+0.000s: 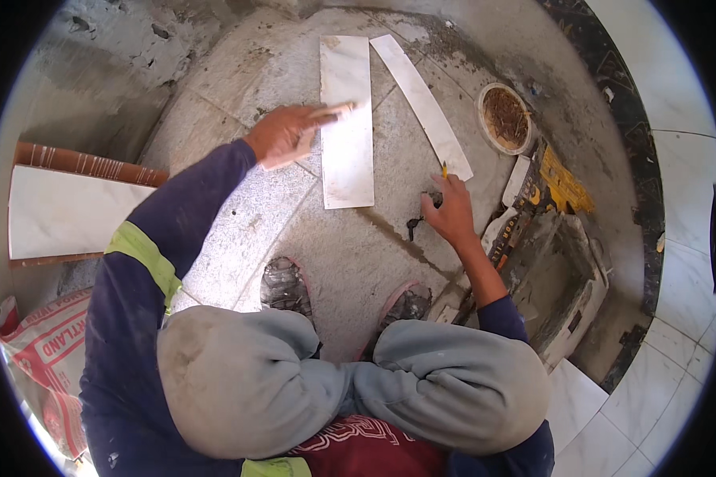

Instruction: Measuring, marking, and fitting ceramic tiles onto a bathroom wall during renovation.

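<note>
My left hand [282, 133], smeared by motion, grips a pale flat piece [293, 153] that looks like a tile offcut. It hovers at the left edge of a long white tile strip [348, 159] lying on the concrete floor. A narrower, tapering white tile strip [422, 107] lies slanted to its right. My right hand [453, 210] is near that strip's lower end, a slim yellow pencil [445, 170] poking out from its fingers. Beside the right thumb is a small dark tool [413, 227], partly hidden, its kind unclear.
At right stand a round white bucket [504, 119] with brown contents, a spirit level [507, 230], a yellow crumpled packet [563, 181] and a mortar-stained trough [569, 286]. Left are a white tile [71, 211] on brown boxes and a red-and-white sack [52, 350]. My shoes [286, 286] are close below.
</note>
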Motion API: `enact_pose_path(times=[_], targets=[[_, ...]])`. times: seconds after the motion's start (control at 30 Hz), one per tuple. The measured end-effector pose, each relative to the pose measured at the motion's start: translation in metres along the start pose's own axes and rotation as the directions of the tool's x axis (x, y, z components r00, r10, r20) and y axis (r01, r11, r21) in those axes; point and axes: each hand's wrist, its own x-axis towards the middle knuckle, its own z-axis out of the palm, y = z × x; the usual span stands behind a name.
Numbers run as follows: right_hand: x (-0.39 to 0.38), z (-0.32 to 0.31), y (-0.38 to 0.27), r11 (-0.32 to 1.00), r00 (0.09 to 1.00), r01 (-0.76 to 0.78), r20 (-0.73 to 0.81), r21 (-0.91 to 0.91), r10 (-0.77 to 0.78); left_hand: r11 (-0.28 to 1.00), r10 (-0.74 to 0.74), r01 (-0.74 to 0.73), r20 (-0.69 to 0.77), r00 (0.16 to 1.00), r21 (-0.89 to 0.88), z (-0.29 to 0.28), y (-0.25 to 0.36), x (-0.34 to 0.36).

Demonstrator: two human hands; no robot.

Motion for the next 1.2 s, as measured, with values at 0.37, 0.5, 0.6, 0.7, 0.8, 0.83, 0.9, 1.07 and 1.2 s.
enact_pose_path(times=[0.37,0.5,0.6,0.7,0.8,0.83,0.9,1.07,1.2], targets=[[0.048,0.042,-0.037,0.981,0.971,0.188,-0.14,-0.043,-0.193,0.933,-0.244,0.258,-0.087,0.966,0.25,0.01,0.038,0.025],[0.086,0.013,0.022,0.981,0.973,-0.023,-0.23,-0.192,-0.022,0.947,-0.321,0.317,-0.131,0.938,-0.056,0.001,-0.024,0.043],[0.093,0.013,0.043,0.972,0.99,-0.095,-0.121,-0.213,0.071,0.957,-0.231,0.263,-0.235,0.944,0.118,-0.011,-0.075,0.078],[0.09,0.026,0.041,0.977,0.988,-0.088,-0.145,-0.193,0.06,0.89,-0.161,0.258,-0.27,0.949,0.376,-0.03,-0.092,0.116],[0.088,0.03,0.04,0.978,0.98,-0.082,-0.196,-0.192,0.044,0.886,-0.149,0.235,-0.237,0.96,0.399,-0.025,-0.062,0.122],[0.088,0.029,0.042,0.978,0.983,-0.09,-0.177,-0.189,0.056,0.891,-0.09,0.178,-0.221,0.971,0.418,-0.02,-0.05,0.117],[0.087,0.026,0.045,0.977,0.984,-0.064,-0.178,-0.204,0.027,0.922,-0.036,0.07,-0.095,0.995,0.38,-0.003,-0.025,0.093],[0.086,0.022,0.049,0.976,0.982,-0.042,-0.188,-0.215,0.001,0.839,-0.2,0.302,-0.26,0.945,0.453,-0.024,-0.058,0.123],[0.085,0.026,0.045,0.959,0.977,-0.078,-0.213,-0.273,0.019,0.871,-0.134,0.226,-0.23,0.964,0.437,-0.018,-0.055,0.158]])
